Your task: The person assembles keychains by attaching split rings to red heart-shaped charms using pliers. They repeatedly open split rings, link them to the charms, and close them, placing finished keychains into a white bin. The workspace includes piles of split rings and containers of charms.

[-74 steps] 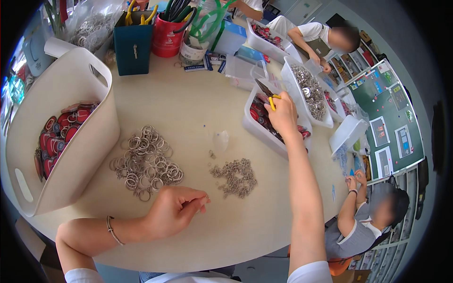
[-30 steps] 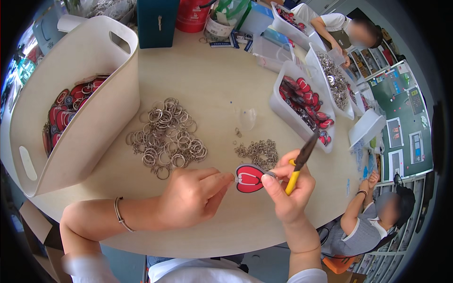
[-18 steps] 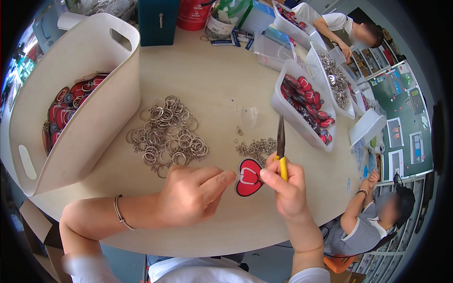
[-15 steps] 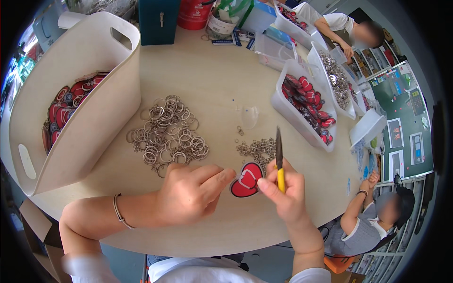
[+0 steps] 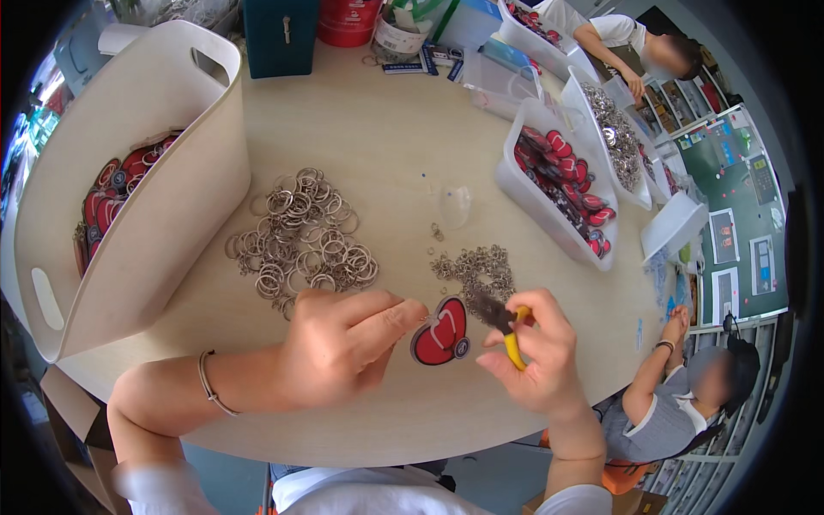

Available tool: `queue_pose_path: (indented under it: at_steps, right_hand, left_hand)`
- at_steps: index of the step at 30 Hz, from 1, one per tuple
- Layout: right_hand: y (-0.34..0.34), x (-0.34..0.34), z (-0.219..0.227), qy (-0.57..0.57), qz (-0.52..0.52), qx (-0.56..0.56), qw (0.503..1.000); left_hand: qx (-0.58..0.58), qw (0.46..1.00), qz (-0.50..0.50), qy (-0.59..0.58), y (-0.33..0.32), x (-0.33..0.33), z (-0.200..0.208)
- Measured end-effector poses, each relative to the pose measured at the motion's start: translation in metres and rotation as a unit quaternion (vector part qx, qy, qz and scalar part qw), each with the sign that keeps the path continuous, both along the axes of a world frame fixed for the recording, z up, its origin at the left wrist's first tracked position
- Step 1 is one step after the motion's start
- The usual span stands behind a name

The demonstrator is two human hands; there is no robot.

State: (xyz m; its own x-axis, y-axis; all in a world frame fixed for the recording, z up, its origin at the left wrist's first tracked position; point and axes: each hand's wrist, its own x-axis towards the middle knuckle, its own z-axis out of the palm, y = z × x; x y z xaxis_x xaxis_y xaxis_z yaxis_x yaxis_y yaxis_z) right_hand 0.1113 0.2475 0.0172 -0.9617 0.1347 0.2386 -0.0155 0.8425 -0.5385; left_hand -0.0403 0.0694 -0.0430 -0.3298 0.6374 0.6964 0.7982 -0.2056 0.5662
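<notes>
My left hand [image 5: 348, 343] is closed in a pinch at the upper left edge of a red heart-shaped charm [image 5: 439, 333]; a tiny metal ring seems to sit at the fingertips. The charm hangs above the table, with a small dark round disc at its lower right. My right hand [image 5: 536, 343] grips pliers [image 5: 515, 345] with yellow handles, their dark jaws pointing up and left, just right of the charm and apart from it. Beyond the hands lie a heap of small metal rings [image 5: 476, 273] and, further left, a pile of large key rings [image 5: 305, 240].
A tall cream bin [image 5: 202, 154] holding red charms stands at left. White trays of red charms [image 5: 524, 197] and metal parts [image 5: 635, 193] line the right. A teal box [image 5: 279, 39] and red bucket [image 5: 348, 21] stand at the back. Two people sit at the right.
My right hand has drawn back from the charm and turned the pliers from upright to tilted left, handles spread. The charm's round disc now shows. My left hand stays nearly still.
</notes>
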Motion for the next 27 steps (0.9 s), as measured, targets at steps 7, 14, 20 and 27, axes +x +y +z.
queue_pose_path:
  at_steps: [7, 14, 20, 27]
  right_hand:
    - [0.012, 0.007, 0.009, 0.015, 0.077, 0.210, 0.975]
    - [0.009, 0.007, 0.011, 0.018, 0.087, 0.281, 0.956]
    - [0.005, 0.008, 0.023, 0.014, 0.087, 0.345, 0.935]
    - [-0.002, 0.013, 0.040, -0.023, 0.082, 0.390, 0.917]
  left_hand:
    - [-0.008, 1.000, -0.017, 0.012, -0.001, -0.001, -0.001]
    - [-0.006, 1.000, -0.012, 0.024, -0.001, 0.000, -0.001]
    - [-0.025, 0.999, -0.029, -0.005, 0.000, 0.000, -0.001]
    - [-0.033, 0.998, -0.046, -0.010, 0.003, 0.000, 0.010]
